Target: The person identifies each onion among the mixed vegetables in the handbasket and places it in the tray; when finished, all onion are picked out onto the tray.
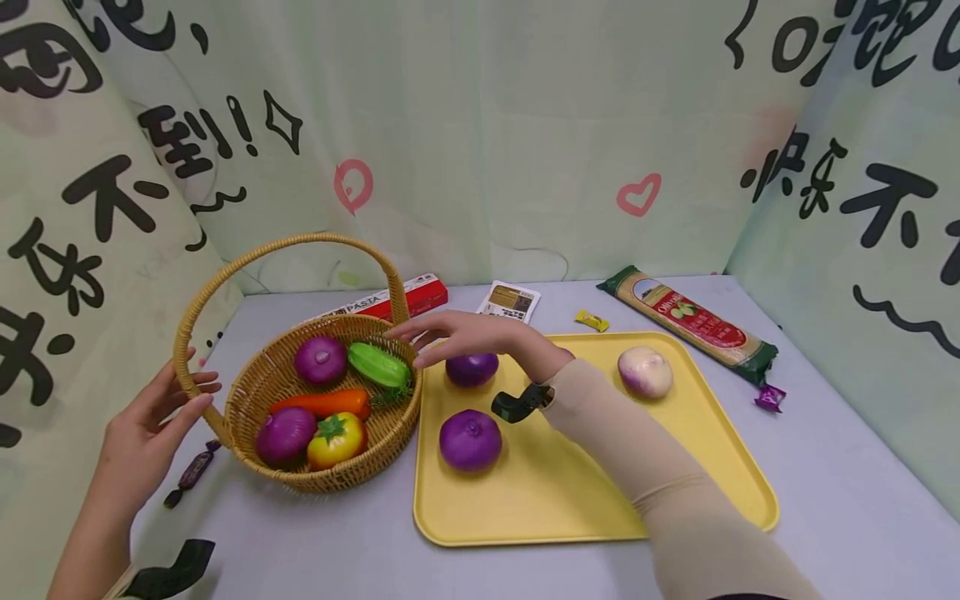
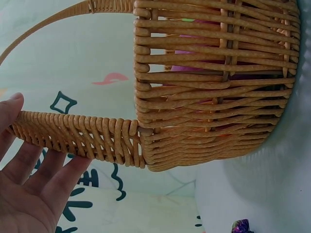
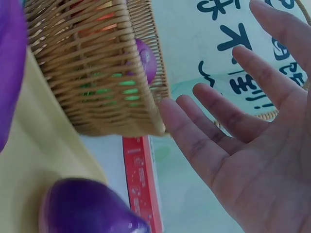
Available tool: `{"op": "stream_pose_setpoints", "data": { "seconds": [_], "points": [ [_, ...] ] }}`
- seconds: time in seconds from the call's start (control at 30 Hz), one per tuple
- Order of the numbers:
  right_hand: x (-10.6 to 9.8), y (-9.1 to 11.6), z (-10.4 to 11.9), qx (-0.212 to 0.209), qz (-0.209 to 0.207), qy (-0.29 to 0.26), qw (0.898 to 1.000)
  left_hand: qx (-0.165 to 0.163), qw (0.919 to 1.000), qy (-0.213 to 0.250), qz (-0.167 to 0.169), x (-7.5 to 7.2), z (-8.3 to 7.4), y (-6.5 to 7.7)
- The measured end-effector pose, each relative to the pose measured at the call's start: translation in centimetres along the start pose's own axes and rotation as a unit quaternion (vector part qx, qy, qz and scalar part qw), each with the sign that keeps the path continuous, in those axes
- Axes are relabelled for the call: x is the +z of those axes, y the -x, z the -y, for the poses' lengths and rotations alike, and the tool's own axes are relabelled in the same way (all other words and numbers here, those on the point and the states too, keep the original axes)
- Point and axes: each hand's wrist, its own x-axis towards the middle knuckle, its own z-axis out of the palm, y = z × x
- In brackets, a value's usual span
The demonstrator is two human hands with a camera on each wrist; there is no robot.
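Note:
My left hand (image 1: 146, 437) grips the left side of the handle of a round wicker basket (image 1: 348, 477), its thumb on one face and the fingers on the other in the left wrist view. Over the basket's right rim reaches my right hand (image 1: 480, 335), palm down and holding nothing, with fingertips close to the handle's right base. Inside the basket lie two purple onions (image 1: 321, 360), a green cucumber (image 1: 375, 364), an orange carrot (image 1: 322, 404) and a yellow-red tomato (image 1: 337, 442). Below the right hand, two purple round vegetables (image 1: 470, 440) sit on a yellow tray (image 1: 577, 508).
A white-purple turnip-like vegetable (image 1: 645, 372) rests on the tray's right part; another purple thing is mostly hidden behind the right wrist. Behind are a red pasta box (image 1: 427, 293), a card (image 1: 512, 302) and a yellow candy (image 1: 592, 321). A pasta packet (image 1: 690, 323) lies at right.

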Motion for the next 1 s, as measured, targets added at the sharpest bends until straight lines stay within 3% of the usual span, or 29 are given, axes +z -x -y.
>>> {"op": "stream_pose_setpoints", "data": {
  "seconds": [0.23,0.57,1.0],
  "points": [
    [0.4,-2.6,0.8,-0.001,0.008,0.000,1.000,0.008,1.0000,0.003,-0.003,-0.1,0.0,0.1],
    [1.2,-6.5,1.5,-0.006,0.047,-0.054,0.997,0.006,1.0000,0.005,0.000,0.0,0.2,-0.1],
    [2.1,-10.3,1.9,0.048,0.043,-0.090,0.994,0.008,1.0000,0.005,-0.003,-0.1,0.2,0.0]
  ]
}}
